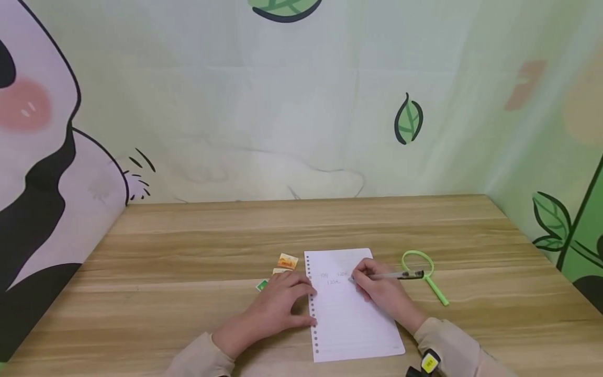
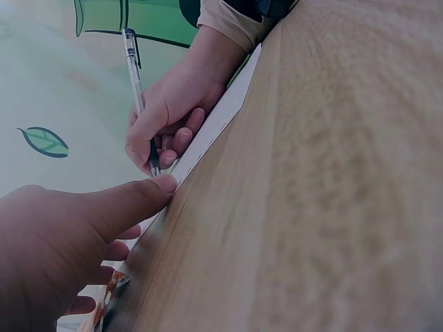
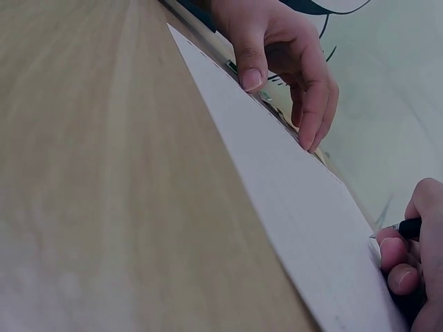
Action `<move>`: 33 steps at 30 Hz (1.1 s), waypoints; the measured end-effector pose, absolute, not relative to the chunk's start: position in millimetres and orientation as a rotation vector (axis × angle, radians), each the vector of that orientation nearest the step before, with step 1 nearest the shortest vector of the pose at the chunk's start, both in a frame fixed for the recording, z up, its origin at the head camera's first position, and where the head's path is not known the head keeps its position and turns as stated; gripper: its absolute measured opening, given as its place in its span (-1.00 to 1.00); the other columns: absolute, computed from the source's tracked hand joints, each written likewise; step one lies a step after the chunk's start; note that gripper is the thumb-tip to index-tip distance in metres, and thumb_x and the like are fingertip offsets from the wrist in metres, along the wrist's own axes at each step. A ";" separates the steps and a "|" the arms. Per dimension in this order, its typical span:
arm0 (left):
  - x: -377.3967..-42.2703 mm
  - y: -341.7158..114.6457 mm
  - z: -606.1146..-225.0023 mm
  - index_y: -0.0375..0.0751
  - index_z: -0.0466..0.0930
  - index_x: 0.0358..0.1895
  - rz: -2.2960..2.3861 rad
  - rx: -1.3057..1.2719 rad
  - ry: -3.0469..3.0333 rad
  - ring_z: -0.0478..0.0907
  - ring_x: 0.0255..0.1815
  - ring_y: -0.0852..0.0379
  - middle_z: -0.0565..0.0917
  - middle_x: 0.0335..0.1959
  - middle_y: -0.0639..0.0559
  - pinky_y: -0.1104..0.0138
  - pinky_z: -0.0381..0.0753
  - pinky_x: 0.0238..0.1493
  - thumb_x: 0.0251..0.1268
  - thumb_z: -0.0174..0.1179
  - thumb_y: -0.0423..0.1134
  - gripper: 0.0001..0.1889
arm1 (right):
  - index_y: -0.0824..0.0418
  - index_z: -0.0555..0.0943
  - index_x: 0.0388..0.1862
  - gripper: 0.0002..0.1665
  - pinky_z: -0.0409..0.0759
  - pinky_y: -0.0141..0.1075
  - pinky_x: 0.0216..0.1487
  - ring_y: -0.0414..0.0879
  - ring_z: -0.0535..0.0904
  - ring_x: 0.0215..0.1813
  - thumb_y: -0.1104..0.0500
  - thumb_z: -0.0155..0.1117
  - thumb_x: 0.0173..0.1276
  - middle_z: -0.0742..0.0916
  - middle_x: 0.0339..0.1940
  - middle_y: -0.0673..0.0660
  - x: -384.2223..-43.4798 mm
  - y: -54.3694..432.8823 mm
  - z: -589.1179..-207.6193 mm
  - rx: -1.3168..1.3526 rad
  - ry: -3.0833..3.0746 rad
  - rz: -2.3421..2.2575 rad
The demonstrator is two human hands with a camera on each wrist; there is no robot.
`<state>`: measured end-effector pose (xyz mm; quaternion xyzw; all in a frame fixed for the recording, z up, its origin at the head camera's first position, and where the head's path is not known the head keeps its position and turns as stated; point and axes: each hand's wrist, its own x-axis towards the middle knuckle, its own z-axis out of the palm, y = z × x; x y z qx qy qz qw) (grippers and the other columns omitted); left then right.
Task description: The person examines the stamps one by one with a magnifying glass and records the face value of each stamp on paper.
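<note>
My right hand [image 1: 382, 293] pinches a pen [image 1: 395, 275] with a clear barrel and black grip, its tip at the upper part of a lined loose-leaf sheet [image 1: 355, 324]. Faint handwriting [image 1: 333, 281] shows just left of the tip. In the right wrist view the pen's black grip [image 3: 410, 228] sits between thumb and fingers. My left hand [image 1: 278, 303] rests at the sheet's punched left edge, thumb and fingertips spread along it. Small stamp-like cards lie beside and partly under the left fingers: an orange one [image 1: 288, 261] and a green one [image 1: 261, 285].
A green magnifying glass [image 1: 437, 290] lies right of the sheet, its ring partly behind the pen's end. The wooden table [image 1: 188, 246] runs back to a printed fabric backdrop [image 1: 282, 115] with leaves and a panda-like figure at the left.
</note>
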<state>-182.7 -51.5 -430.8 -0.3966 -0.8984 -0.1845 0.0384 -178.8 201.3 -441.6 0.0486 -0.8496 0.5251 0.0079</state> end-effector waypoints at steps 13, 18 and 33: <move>-182.4 -51.0 -430.3 -0.03 0.64 -0.02 -0.576 -1.213 -2.779 0.44 0.20 0.04 0.59 0.05 0.07 0.05 0.36 0.32 0.01 0.40 0.11 -0.53 | 0.27 0.50 -0.43 -0.85 0.31 -0.47 -0.59 -0.23 0.39 -0.65 0.27 0.12 0.36 0.51 -0.67 0.04 -179.1 202.6 -442.7 0.216 -2.650 1.656; -183.0 -50.7 -431.5 -0.03 0.64 -0.03 -0.570 -1.213 -2.771 0.45 0.20 0.05 0.59 0.05 0.07 0.06 0.37 0.32 0.01 0.40 0.11 -0.53 | 0.27 0.50 -0.41 -0.85 0.30 -0.46 -0.60 -0.21 0.39 -0.67 0.25 0.11 0.38 0.51 -0.66 0.04 -178.2 202.4 -442.3 0.159 -2.652 1.688; -182.9 -50.0 -430.8 -0.01 0.64 -0.01 -0.547 -1.198 -2.798 0.44 0.22 0.05 0.58 0.07 0.09 0.06 0.35 0.34 0.00 0.38 0.16 -0.50 | 0.25 0.50 -0.41 -0.84 0.32 -0.44 -0.58 -0.19 0.40 -0.66 0.24 0.09 0.40 0.52 -0.66 0.04 -177.4 203.2 -441.2 0.159 -2.678 1.644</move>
